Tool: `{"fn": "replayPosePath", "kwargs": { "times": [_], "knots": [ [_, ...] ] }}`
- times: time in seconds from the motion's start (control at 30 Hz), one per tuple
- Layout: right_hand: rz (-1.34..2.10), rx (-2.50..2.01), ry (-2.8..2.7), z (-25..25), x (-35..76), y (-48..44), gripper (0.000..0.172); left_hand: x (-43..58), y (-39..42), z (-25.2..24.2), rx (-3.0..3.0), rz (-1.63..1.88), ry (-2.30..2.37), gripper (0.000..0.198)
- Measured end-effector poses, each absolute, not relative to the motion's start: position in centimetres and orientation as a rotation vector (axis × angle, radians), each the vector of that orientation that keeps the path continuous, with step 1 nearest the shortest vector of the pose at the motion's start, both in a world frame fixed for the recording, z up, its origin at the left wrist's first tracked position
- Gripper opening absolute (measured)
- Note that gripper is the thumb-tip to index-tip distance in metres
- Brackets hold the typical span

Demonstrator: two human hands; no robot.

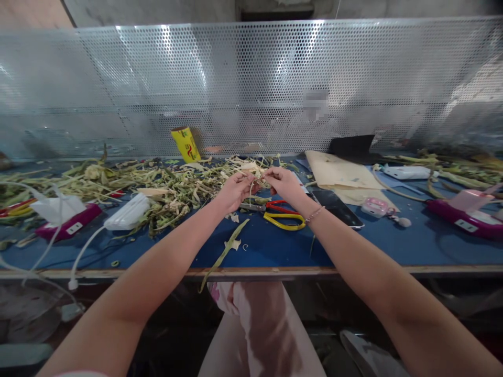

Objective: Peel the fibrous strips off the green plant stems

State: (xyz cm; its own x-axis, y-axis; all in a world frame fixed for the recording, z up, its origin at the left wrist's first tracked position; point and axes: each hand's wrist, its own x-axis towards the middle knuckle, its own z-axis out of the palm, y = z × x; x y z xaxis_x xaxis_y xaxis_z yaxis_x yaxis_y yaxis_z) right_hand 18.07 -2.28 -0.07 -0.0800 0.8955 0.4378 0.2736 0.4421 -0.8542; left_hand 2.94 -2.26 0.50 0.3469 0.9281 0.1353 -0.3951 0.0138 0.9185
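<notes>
My left hand (234, 189) and my right hand (286, 184) meet over the blue tabletop (271, 243), both pinched on a thin pale plant stem (257, 179) stretched between them. The fingers of both are curled closed on it. Just below my hands lie scissors (280, 212) with red and yellow handles. A big heap of green and pale plant stalks (157, 186) spreads to the left of my hands. One long green strip (226, 251) hangs over the table's front edge.
A yellow box (186, 143) leans at the perforated metal screen (251, 84). Brown paper (340, 175), a black phone (338, 207) and a pink tape roll (376, 206) lie right. Magenta devices sit at left (68, 225) and right (463, 217), with white cables (84, 248).
</notes>
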Motion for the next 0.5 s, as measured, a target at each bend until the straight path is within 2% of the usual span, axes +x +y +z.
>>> {"fn": "replayPosePath", "kwargs": {
  "times": [0.5],
  "knots": [
    [0.515,-1.26,-1.893,0.2,17.6,-3.3,0.015,3.0,-2.0,0.1,1.144,1.207,0.688,0.024]
  ]
}}
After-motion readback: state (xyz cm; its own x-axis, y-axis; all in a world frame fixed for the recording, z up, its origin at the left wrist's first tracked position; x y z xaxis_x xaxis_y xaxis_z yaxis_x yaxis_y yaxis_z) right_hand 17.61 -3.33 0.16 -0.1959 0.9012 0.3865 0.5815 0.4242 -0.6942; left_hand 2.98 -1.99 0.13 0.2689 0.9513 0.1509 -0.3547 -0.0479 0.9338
